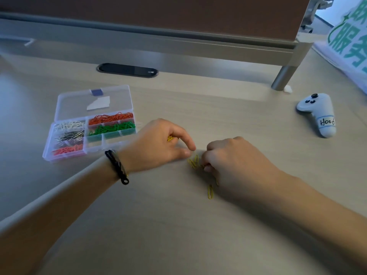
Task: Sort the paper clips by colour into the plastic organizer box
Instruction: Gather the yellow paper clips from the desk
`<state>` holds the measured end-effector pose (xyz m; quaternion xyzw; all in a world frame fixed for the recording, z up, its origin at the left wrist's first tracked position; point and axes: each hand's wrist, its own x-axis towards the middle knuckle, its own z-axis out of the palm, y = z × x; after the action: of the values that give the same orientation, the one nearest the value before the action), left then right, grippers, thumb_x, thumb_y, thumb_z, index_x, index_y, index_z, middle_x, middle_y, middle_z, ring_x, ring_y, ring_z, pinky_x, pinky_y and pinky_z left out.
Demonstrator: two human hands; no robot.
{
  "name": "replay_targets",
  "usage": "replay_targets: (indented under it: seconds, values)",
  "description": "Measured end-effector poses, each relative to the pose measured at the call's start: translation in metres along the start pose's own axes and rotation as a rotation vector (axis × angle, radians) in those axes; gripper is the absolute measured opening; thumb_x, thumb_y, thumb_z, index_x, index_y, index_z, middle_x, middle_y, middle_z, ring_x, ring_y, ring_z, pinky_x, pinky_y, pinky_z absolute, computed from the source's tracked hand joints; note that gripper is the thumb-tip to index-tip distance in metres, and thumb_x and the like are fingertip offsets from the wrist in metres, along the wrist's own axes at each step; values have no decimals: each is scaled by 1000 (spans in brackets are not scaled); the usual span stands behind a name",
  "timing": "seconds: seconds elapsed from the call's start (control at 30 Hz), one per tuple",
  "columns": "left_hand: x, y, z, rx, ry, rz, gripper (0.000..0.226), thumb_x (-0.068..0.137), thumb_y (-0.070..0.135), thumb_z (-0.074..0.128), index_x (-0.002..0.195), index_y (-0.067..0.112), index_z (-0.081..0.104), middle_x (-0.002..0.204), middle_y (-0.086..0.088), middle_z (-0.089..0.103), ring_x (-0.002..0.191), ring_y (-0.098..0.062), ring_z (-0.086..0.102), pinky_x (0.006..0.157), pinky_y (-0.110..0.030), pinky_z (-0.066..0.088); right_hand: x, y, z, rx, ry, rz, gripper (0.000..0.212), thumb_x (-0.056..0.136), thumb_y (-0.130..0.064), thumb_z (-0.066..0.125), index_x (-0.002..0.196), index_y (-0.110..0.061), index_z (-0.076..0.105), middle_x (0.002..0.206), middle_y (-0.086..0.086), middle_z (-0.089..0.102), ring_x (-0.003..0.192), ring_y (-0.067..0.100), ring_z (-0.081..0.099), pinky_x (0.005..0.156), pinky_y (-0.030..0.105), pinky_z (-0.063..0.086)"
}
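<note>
The clear plastic organizer box (pixel 49 151) lies open at the left of the desk. Its compartments hold white, black, pink, orange (pixel 110 118) and green (pixel 111 129) clips, and two front compartments look bare. A few yellow paper clips (pixel 193 161) lie loose on the desk between my hands, with one more (pixel 210 192) nearer to me. My left hand (pixel 158 145) has its fingers curled round some yellow clips, its fingertips down by the loose ones. My right hand (pixel 232 161) pinches at the yellow clips with curled fingers; what it holds is hidden.
A white game-style controller (pixel 317 114) with a handwritten label lies at the right. A black oval cable port (pixel 127 70) sits behind the box, under the grey partition rail. A metal leg (pixel 283 79) stands at the back right. A white bag with green print (pixel 349 42) is far right.
</note>
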<state>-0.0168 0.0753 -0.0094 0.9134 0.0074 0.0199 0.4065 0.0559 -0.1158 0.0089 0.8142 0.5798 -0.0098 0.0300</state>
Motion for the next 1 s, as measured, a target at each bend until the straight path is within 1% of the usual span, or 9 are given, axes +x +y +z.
replay_targets:
  seconds: [0.1, 0.2, 0.3, 0.4, 0.57, 0.67, 0.83, 0.9, 1.0]
  values:
    - [0, -5, 8, 224, 7, 155, 17, 85, 31, 75, 102, 30, 76, 46, 8, 39, 49, -9, 41, 52, -20, 37, 2, -4, -7, -102, -74, -44, 19, 89, -12, 50, 99, -20, 63, 94, 3, 59, 87, 32, 62, 65, 37, 42]
    - [0, -10, 14, 429, 8, 297, 22, 89, 38, 64, 107, 30, 75, 70, 8, 66, 67, -8, 58, 64, -33, 51, 3, -1, -6, -140, -62, -76, 10, 90, -12, 49, 88, -20, 56, 91, 5, 58, 82, 34, 62, 62, 37, 40]
    - [-1, -14, 18, 596, 94, 417, 17, 89, 30, 62, 96, 24, 75, 77, 6, 66, 70, -22, 65, 56, -39, 52, 1, 7, 4, -195, 5, -81, 35, 69, -11, 71, 65, -23, 39, 63, 4, 54, 50, 32, 55, 43, 32, 34]
    - [-6, -10, 24, 797, 118, 469, 3, 83, 16, 72, 84, 17, 70, 72, 1, 59, 56, -27, 59, 42, -33, 41, 0, 13, 10, -204, 14, -49, 41, 58, -14, 75, 60, -23, 35, 53, 4, 51, 40, 31, 50, 38, 29, 31]
    - [-8, 8, 25, 1074, 51, 446, 22, 62, -3, 73, 70, 14, 61, 63, -4, 54, 45, -25, 53, 46, -26, 17, 1, 19, 20, -113, 150, -24, 32, 58, -19, 63, 61, -21, 31, 52, 5, 50, 40, 33, 49, 44, 26, 23]
    - [-5, 10, 30, 1152, 34, 462, 28, 59, 0, 80, 67, 16, 58, 59, -2, 53, 43, -23, 52, 46, -26, 16, 3, 28, 22, 19, 176, 95, 13, 65, -27, 53, 60, -18, 45, 61, 3, 58, 57, 33, 57, 50, 30, 38]
    - [-6, -9, 27, 924, 117, 390, 15, 80, 20, 74, 81, 16, 60, 66, 0, 59, 51, -26, 57, 45, -29, 35, 3, 45, 13, 700, 117, 381, 10, 78, -17, 71, 69, -16, 73, 64, -1, 71, 61, 12, 66, 67, 32, 57]
    - [-10, -10, 25, 578, 176, 196, 17, 96, 34, 55, 89, 21, 62, 63, 8, 58, 58, -13, 56, 54, -31, 42, 3, 44, 12, 1041, 81, 381, 11, 83, -3, 71, 73, -4, 74, 65, 12, 71, 57, 18, 64, 64, 33, 57]
    - [-13, -2, 33, -128, 133, -80, 19, 101, 27, 51, 84, 21, 57, 52, 9, 40, 45, -7, 32, 45, -24, 28, 6, 35, 9, 1327, 135, 330, 7, 87, 5, 67, 80, 6, 70, 65, 19, 67, 57, 23, 62, 57, 28, 54]
